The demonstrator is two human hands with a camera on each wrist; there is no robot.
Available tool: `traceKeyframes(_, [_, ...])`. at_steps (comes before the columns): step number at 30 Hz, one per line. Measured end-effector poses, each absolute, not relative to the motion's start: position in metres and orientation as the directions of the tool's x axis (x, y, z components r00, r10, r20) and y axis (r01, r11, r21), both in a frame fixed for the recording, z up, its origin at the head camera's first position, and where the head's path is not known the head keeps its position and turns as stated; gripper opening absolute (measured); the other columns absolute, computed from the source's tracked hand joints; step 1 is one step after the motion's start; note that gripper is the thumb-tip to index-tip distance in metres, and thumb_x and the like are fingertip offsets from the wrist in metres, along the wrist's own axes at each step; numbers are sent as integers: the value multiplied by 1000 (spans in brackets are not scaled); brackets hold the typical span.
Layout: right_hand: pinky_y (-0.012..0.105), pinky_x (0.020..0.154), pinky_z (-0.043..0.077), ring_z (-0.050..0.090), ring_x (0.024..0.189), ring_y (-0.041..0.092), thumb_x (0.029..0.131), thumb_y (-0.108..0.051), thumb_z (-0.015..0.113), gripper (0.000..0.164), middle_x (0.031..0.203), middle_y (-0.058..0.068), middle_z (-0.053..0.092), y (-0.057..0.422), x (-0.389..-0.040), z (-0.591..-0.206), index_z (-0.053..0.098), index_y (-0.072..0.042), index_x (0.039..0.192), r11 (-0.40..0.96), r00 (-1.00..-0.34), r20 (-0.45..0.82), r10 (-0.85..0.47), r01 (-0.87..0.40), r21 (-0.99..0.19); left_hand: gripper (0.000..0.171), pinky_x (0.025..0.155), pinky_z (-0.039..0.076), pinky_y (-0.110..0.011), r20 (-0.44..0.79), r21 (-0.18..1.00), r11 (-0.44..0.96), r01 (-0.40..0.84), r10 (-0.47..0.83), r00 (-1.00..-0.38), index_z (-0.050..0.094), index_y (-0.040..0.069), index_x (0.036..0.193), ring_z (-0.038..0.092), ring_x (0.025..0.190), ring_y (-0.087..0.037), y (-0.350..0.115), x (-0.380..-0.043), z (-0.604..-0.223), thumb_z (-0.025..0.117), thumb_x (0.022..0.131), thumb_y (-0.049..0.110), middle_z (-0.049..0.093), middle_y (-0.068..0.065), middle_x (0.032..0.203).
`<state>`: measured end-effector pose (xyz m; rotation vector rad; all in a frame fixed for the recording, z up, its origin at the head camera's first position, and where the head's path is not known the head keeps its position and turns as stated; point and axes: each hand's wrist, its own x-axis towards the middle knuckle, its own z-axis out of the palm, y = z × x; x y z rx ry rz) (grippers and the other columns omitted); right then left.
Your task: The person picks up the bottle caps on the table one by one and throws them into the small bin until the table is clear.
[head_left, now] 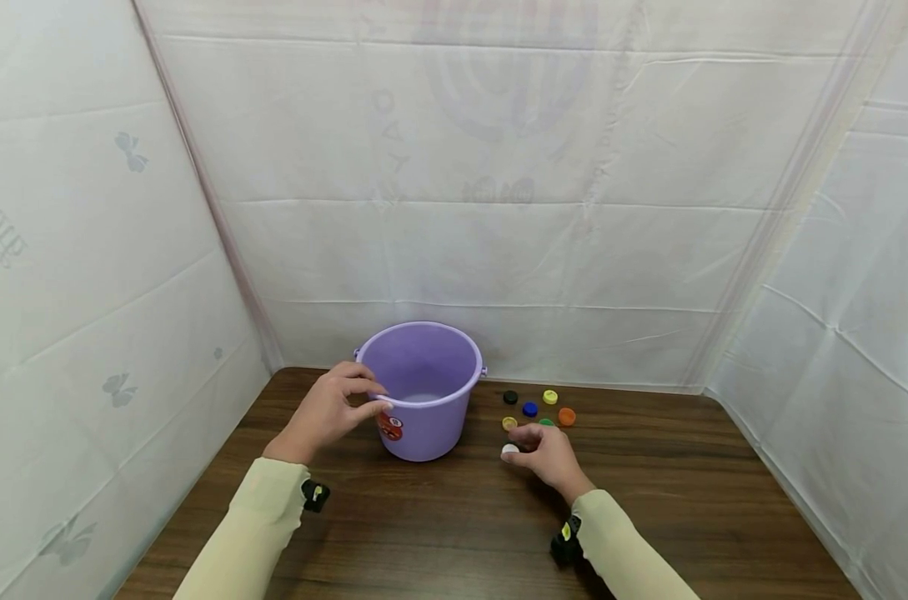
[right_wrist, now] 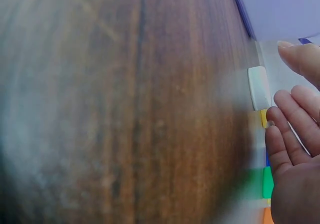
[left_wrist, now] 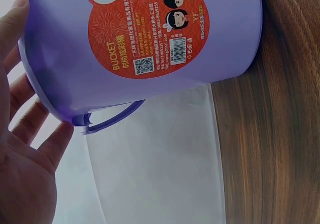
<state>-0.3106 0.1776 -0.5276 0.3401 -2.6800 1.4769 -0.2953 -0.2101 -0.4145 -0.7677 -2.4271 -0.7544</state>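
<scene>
A purple bucket stands upright on the table, a red label on its side. My left hand grips its near-left rim, thumb outside and fingers over the edge. Close to a white bottle cap is my right hand, thumb and fingers spread apart around it. In the right wrist view the white cap lies on the table, with a gap between it and the thumb. A yellow cap sits just behind, and a green cap is partly hidden by the right hand.
Beyond the right hand lie a black cap, a blue cap, another yellow cap and an orange cap. The brown wooden table meets white sheet walls at the back and sides.
</scene>
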Motion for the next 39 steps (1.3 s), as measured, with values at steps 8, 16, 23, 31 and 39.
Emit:
traceKeyframes(8, [35,86,59,70,99,17,77,-22,91,34,105,3,77,178,-311,-528,78,-8,105,551,-977,143,-156,-206,-809,13,89,54,-42,581,353,689,633,368,-725,82,26,91,60,103,-15,-211,-295,-415,88,81,31,68,8,102])
traceKeyframes(16, [36,86,58,69,98,16,78,-21,91,33,104,1,77,179,-312,-527,78,-9,105,574,-978,124,-167,-199,-794,13,89,54,-42,581,353,690,632,368,-726,82,26,91,60,103,-15,-211,-296,-415,88,81,31,68,8,102])
traceKeyframes(23, [36,85,57,68,96,15,77,-20,91,32,103,0,77,178,-313,-528,78,-10,105,589,-977,111,-180,-197,-784,13,89,54,-42,573,358,690,630,370,-731,82,26,91,60,103,-15,-210,-295,-413,88,81,31,68,8,102])
traceKeyframes(31, [36,85,56,66,94,14,77,-17,91,32,102,-1,76,176,-313,-528,78,-10,105,606,-978,96,-186,-191,-773,12,89,53,-41,568,358,698,620,365,-738,81,27,91,59,103,-14,-210,-295,-413,88,81,32,67,9,101])
traceKeyframes(39, [39,87,56,66,94,15,77,-14,91,32,101,0,76,174,-313,-527,77,-9,106,601,-979,73,-190,-175,-780,12,88,54,-40,577,350,695,628,368,-729,81,28,91,59,103,-14,-211,-296,-415,87,82,33,67,10,101])
